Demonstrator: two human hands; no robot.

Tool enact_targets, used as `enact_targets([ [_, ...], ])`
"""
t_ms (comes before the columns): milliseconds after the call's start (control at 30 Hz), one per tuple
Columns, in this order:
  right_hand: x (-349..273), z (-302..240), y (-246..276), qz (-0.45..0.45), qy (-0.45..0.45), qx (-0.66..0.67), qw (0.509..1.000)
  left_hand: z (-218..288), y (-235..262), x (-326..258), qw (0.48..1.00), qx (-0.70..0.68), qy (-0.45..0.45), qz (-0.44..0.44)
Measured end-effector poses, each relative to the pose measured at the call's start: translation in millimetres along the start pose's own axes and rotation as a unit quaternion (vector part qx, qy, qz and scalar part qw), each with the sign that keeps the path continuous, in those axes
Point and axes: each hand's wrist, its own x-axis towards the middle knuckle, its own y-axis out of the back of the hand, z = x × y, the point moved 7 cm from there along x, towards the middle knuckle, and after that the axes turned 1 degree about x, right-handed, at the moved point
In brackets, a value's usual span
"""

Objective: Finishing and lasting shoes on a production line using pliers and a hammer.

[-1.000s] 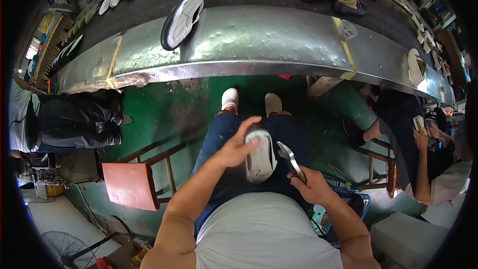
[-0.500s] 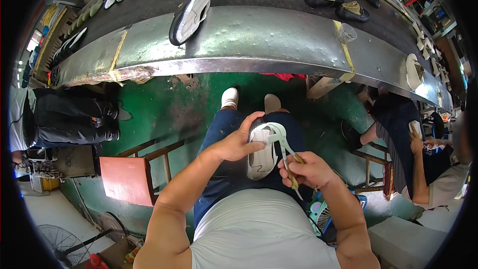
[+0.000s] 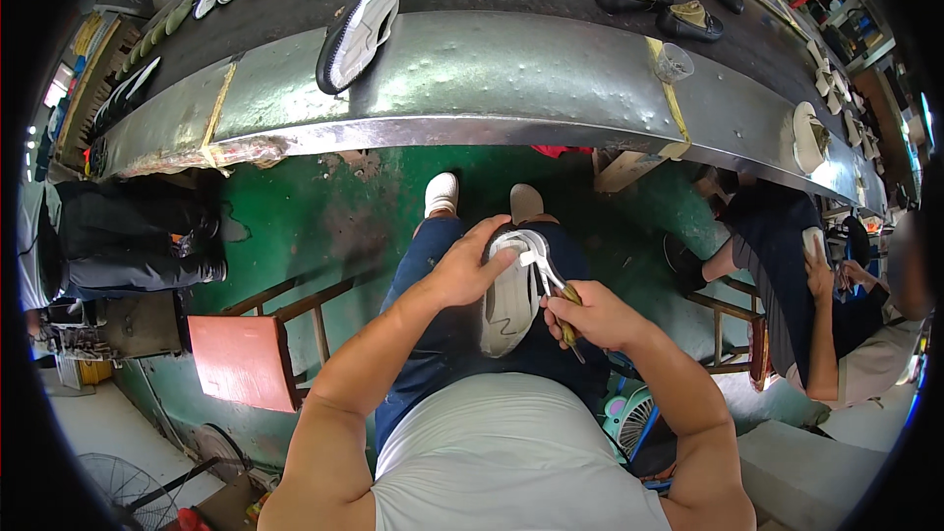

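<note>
A whitish shoe (image 3: 508, 320) with a dark sole rests on my lap. My left hand (image 3: 472, 264) grips its far end, the thumb lying across the top. In my right hand (image 3: 595, 315) is a pincer-like tool (image 3: 543, 273) with pale curved jaws and olive-gold grips. Its jaws lie over the far right part of the shoe, near my left thumb. Whether they bite the shoe's edge I cannot tell. A thin pointed tip shows below my right fist; what it belongs to is unclear.
A metal-edged workbench (image 3: 442, 64) spans the far side, with a white shoe (image 3: 360, 37) near its edge and several more beyond. A red-topped stool (image 3: 241, 359) stands left, a small fan (image 3: 627, 418) close on my right. Co-workers sit at both sides, the right one holding a shoe (image 3: 812, 244).
The tool has turned and come down onto the shoe, my right hand shifting slightly left and up. My left hand has shifted slightly on the shoe. The whole view has moved a little.
</note>
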Motion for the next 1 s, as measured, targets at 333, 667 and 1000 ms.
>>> enact_targets([
  [333,39,20,7,0.257,0.225,-0.318,0.885,-68,-3,20,0.951,-0.280,0.036,-0.126],
  [667,13,-3,-4,0.220,0.100,-0.460,0.854,-67,-24,27,0.949,-0.282,0.142,0.018],
  [1000,15,-44,18,0.277,0.226,-0.222,0.907,-88,-34,35,0.923,-0.326,0.201,-0.027],
])
